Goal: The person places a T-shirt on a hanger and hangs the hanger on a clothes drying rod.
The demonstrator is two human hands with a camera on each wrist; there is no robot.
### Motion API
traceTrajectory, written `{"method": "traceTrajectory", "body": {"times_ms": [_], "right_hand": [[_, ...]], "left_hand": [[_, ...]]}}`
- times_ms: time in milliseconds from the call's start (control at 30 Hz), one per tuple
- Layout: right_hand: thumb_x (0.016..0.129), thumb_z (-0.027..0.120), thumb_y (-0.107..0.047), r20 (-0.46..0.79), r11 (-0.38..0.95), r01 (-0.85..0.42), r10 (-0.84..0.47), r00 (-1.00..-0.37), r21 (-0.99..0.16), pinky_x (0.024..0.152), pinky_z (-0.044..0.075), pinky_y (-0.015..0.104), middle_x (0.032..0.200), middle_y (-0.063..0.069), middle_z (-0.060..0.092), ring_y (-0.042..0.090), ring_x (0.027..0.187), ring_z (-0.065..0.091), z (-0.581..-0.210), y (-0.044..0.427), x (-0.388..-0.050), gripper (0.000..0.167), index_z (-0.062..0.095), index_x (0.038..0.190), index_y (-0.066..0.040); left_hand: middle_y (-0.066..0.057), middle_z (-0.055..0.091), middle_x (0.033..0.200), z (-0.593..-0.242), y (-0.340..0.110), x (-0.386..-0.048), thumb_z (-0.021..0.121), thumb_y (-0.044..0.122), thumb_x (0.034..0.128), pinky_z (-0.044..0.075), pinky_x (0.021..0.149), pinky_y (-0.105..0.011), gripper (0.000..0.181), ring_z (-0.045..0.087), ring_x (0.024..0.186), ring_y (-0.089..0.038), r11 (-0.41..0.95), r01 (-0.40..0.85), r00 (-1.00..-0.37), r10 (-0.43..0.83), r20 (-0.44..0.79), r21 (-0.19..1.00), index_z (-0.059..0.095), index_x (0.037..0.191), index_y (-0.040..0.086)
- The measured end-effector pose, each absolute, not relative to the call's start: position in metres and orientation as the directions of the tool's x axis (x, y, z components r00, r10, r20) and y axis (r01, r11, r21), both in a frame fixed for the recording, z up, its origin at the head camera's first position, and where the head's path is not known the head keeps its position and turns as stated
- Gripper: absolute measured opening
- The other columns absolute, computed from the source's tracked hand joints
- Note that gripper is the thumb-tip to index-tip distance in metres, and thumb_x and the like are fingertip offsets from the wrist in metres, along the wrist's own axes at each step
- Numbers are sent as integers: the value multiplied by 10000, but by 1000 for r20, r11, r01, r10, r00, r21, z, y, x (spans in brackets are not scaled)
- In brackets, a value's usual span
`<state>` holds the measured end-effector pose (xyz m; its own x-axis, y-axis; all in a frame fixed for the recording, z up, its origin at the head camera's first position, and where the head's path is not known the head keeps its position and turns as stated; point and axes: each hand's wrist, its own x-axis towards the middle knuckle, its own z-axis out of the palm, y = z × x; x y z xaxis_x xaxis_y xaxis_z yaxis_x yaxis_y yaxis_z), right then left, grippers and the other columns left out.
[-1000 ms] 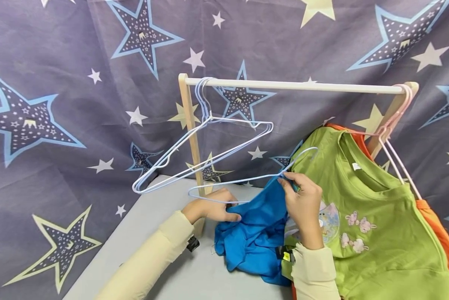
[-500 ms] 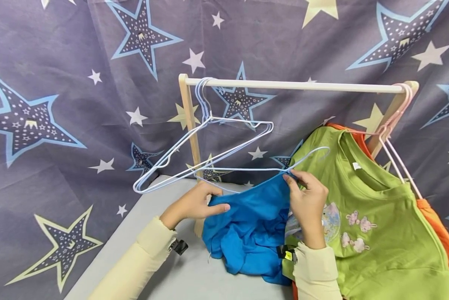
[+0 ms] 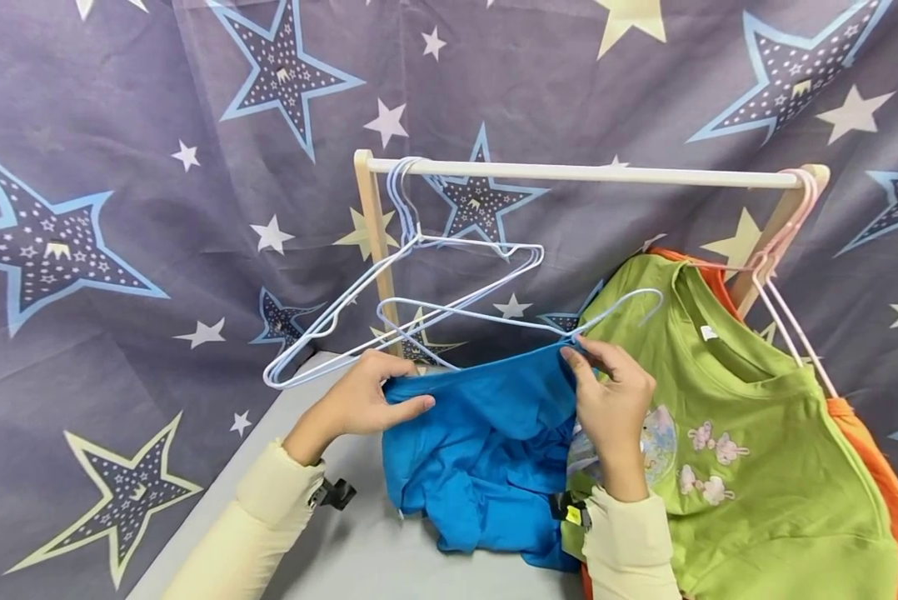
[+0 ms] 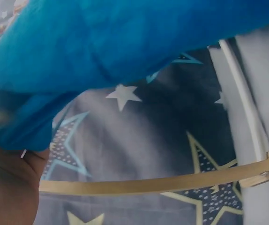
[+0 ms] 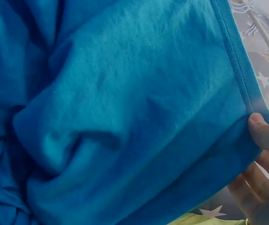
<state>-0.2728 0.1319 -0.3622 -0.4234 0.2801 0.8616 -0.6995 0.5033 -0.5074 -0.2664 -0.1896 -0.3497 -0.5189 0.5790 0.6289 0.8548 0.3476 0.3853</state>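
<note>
A blue garment (image 3: 479, 442) hangs bunched between both hands, its hemmed upper edge stretched between them. My left hand (image 3: 361, 398) grips the left end of that edge, thumb in front and fingers behind. At the right end, my right hand (image 3: 614, 400) pinches the hem close to the neck of a light blue hanger (image 3: 479, 314). The hanger tilts, its hook pointing right, and its lower part goes behind the cloth. The right wrist view shows the thumb (image 5: 265, 133) pressing on the hem. Blue cloth covers much of the left hand (image 4: 12, 187) in the left wrist view.
A rack with a white rail (image 3: 584, 173) stands behind. Several bare hangers (image 3: 419, 237) hang at its left end, close above the left hand. A green shirt (image 3: 779, 467) and orange clothing (image 3: 861, 442) hang on the right, near the right hand. Below lies a grey surface (image 3: 374, 550).
My left hand has moved left and slightly up, drawing the blue garment's edge out wider. The hanger's left end has swung upward. My right hand has shifted slightly right.
</note>
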Motion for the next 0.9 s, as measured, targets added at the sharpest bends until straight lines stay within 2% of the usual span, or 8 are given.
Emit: {"method": "traceTrajectory", "body": {"times_ms": [133, 300, 400, 467, 533, 667, 767, 900], "right_hand": [[775, 873, 18, 871, 503, -711, 277, -406, -492, 723, 482, 124, 835, 132, 761, 191, 716, 695, -360, 133, -270, 151, 805, 909, 1], [770, 882, 7, 868, 496, -712, 292, -401, -496, 736, 485, 116, 838, 121, 765, 109, 728, 684, -357, 134, -267, 149, 810, 898, -16], [779, 877, -1, 874, 507, -713, 271, -403, -485, 755, 487, 123, 855, 115, 768, 140, 745, 699, -357, 135, -265, 149, 810, 910, -21], [808, 853, -4, 891, 533, -717, 213, -400, -449, 768, 502, 163, 885, 115, 766, 203, 773, 714, -357, 136, -265, 149, 802, 947, -16], [847, 813, 3, 906, 563, -721, 135, -401, -403, 779, 522, 225, 915, 128, 754, 256, 806, 717, -359, 138, -265, 143, 780, 986, 3], [906, 727, 42, 916, 596, -735, 2, -401, -323, 757, 552, 369, 934, 172, 698, 303, 833, 697, -361, 141, -267, 127, 716, 1032, 48], [919, 698, 65, 921, 600, -745, -34, -388, -292, 718, 554, 430, 931, 184, 673, 317, 820, 680, -362, 141, -268, 127, 691, 1046, 57], [908, 686, 104, 927, 611, -744, -43, -373, -271, 676, 540, 470, 935, 185, 678, 329, 792, 666, -364, 142, -271, 144, 687, 1039, 45]], "left_hand": [[159, 502, 660, -343, -188, -259, 785, 202, 908, 368, 513, -190, 105, 436, 550, 22, 391, 842, -539, 607, 583, 371, 703, 847, 224], [137, 593, 782, -335, -182, -250, 765, 197, 939, 435, 601, -238, 99, 524, 684, -45, 337, 838, -541, 619, 569, 429, 720, 863, 241], [131, 653, 868, -329, -181, -244, 750, 196, 953, 469, 654, -259, 59, 565, 771, -78, 311, 833, -543, 611, 575, 457, 741, 898, 215], [130, 682, 902, -325, -183, -239, 752, 177, 949, 496, 691, -261, 18, 596, 805, -81, 306, 832, -547, 598, 586, 463, 758, 943, 193], [111, 710, 928, -321, -185, -235, 764, 131, 932, 518, 720, -260, 62, 629, 832, -85, 302, 834, -546, 579, 606, 462, 770, 984, 163], [67, 698, 889, -314, -191, -228, 773, 32, 894, 520, 724, -262, 124, 632, 810, -98, 284, 843, -533, 552, 642, 456, 748, 930, 147], [66, 663, 853, -312, -193, -226, 752, 31, 913, 491, 683, -255, 143, 585, 766, -97, 269, 851, -520, 551, 652, 451, 706, 868, 158], [68, 654, 846, -312, -196, -224, 725, 60, 946, 477, 657, -250, 86, 564, 751, -101, 260, 853, -516, 539, 665, 452, 717, 897, 131]]}}
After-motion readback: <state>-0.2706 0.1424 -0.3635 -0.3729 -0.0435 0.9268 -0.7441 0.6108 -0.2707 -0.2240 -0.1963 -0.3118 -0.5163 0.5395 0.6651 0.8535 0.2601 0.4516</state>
